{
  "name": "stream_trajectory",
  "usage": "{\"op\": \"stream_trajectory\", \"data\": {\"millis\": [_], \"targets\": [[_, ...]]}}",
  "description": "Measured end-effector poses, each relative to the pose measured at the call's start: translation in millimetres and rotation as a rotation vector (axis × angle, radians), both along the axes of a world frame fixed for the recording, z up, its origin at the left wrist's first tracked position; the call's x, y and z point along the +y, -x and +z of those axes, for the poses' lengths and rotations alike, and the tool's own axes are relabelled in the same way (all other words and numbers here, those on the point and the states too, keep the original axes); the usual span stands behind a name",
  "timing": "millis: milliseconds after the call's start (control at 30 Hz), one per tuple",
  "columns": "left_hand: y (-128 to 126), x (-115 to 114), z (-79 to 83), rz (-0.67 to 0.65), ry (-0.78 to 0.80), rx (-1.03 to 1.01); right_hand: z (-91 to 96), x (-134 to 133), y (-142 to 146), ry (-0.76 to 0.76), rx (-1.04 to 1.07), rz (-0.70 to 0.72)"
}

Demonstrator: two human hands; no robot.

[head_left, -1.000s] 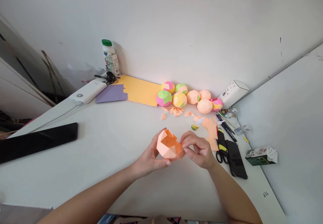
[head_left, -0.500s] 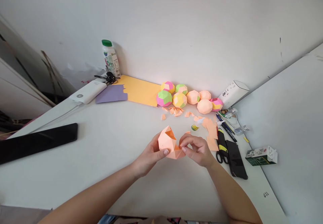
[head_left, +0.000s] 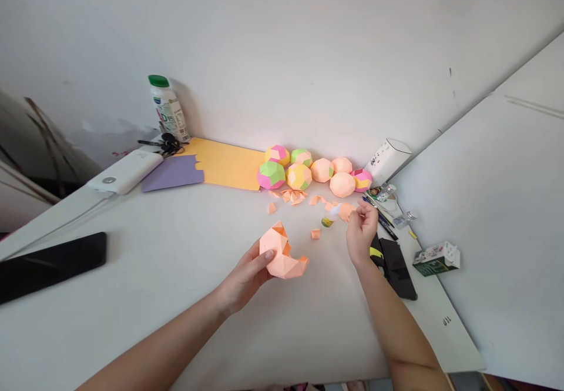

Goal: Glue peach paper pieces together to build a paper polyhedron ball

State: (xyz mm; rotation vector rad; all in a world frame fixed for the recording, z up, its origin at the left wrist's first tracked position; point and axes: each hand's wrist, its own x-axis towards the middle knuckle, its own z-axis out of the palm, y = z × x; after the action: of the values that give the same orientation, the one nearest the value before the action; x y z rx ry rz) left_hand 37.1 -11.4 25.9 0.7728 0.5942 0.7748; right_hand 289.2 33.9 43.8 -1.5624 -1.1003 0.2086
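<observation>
My left hand [head_left: 244, 273] holds a partly built peach paper ball [head_left: 281, 253] just above the white table [head_left: 176, 273], thumb on its near side. My right hand [head_left: 361, 232] is off the ball and reaches toward the peach paper pieces [head_left: 346, 210] at the right, fingers curled in a pinch; what they hold, if anything, I cannot make out. A small glue tube [head_left: 328, 219] and one loose peach piece [head_left: 315, 234] lie between the hands.
Several finished paper balls [head_left: 299, 174] sit by the wall. Orange paper [head_left: 227, 163], purple paper [head_left: 174, 172], a power bank [head_left: 126, 171], keys and a bottle [head_left: 167, 107] are at the back left. A black phone [head_left: 48, 266] lies left; scissors, another phone [head_left: 396, 267], pens and a green box [head_left: 436, 257] right.
My right hand let go of the paper ball and moved right and away toward the paper pieces. My left hand turned the ball. The view shifted slightly right.
</observation>
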Motion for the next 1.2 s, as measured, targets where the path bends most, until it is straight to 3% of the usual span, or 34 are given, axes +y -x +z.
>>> {"op": "stream_trajectory", "data": {"millis": [167, 333, 400, 500, 633, 800, 967, 1200], "targets": [[-4, -2, -3.9, -0.079, 0.045, -0.052, -29.9, 20, -18, 0.291, -0.039, 0.195], [-5, -3, -6.4, -0.160, 0.026, -0.167, -47.9, 28, -19, 0.396, -0.076, 0.304], [-5, -4, -5.5, -0.185, 0.021, -0.212, -41.5, 27, -17, 0.378, -0.091, 0.323], [-4, -5, -3.7, -0.206, 0.019, -0.231, -17.1, 17, -12, 0.324, -0.116, 0.414], [-5, -6, -5.7, -0.188, 0.004, -0.190, 23.2, -14, 0, 0.220, -0.170, 0.730], [-7, -6, -8.8, -0.152, -0.036, -0.132, 56.6, -47, 9, 0.189, -0.256, 0.929], [-7, -6, -0.5, -0.114, -0.095, -0.093, 71.2, -55, 11, 0.024, -0.370, 1.012], [-6, -7, 0.0, -0.103, -0.079, -0.069, 73.1, -56, 12, 0.137, -0.421, 1.041]]}}
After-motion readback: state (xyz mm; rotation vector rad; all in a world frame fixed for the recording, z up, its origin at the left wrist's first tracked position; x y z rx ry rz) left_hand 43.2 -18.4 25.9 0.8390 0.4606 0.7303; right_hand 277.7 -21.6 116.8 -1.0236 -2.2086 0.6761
